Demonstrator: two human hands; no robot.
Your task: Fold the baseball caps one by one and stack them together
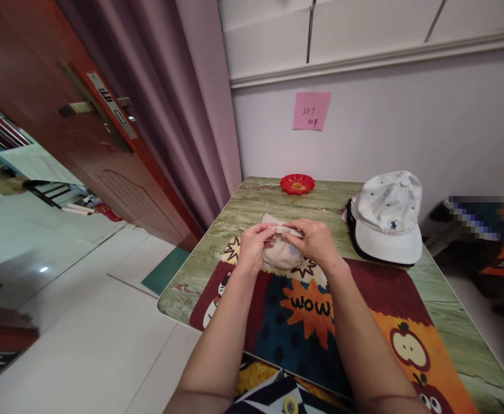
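A light beige cap [281, 255] rests on the patterned mat, its crown partly covered by both hands. My left hand [254, 244] pinches one end of the cap's pale strap [283, 229] between thumb and fingers. From the other side, my right hand [314, 240] grips the strap near a small buckle, its fingers bent over it. The two hands are a short gap apart above the cap. A white cap with a small blue logo [387, 218] sits on top of a dark cap at the table's right side.
A red scalloped dish [297, 184] stands at the back of the wood-patterned table [445, 287]. A colourful mat [295, 339] lies under my forearms. Behind are a wall with a pink note [311, 111], a purple curtain [183, 86] and a brown door [118, 172] at left.
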